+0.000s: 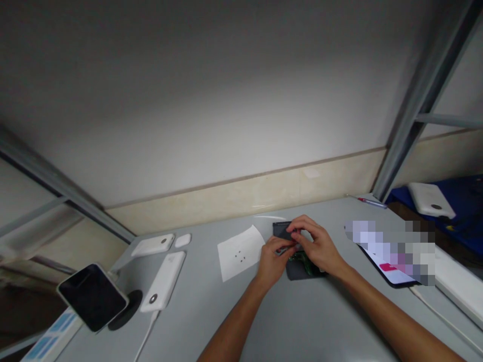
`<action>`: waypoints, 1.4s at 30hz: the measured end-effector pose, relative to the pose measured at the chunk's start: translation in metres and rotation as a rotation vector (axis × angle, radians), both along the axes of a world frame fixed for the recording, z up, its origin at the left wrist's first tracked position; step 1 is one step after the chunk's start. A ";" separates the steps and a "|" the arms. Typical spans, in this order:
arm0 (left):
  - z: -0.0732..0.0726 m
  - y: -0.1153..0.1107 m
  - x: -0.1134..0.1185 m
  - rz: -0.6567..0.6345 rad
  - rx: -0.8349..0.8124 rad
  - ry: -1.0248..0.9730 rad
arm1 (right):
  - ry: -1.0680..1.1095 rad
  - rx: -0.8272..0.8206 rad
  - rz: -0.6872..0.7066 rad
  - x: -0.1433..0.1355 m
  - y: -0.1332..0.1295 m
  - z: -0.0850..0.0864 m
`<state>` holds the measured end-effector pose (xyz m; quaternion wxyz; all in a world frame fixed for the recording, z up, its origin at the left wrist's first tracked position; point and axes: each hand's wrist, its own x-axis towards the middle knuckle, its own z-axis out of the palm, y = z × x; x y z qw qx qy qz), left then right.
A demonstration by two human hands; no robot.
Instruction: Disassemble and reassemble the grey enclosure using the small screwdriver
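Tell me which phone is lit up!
The phone right of the right hand: it glows pale lilac and pink. The propped-up phone on the left is dark.

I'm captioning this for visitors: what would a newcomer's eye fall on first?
Likely the left hand and right hand, fingertips close together at a dark device below and right of centre. To their left, white paper bears small dark specks. Toward the right, a lit screen stands out, partly pixelated.
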<state>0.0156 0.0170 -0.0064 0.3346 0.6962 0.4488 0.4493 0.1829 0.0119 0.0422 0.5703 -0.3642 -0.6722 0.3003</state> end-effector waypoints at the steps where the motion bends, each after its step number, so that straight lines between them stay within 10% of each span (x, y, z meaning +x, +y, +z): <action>1: 0.000 0.000 0.000 -0.004 0.000 -0.006 | 0.003 -0.020 0.021 0.001 0.000 0.000; 42: 0.001 -0.001 -0.001 0.065 0.019 0.058 | -0.028 0.002 0.012 -0.001 0.001 -0.005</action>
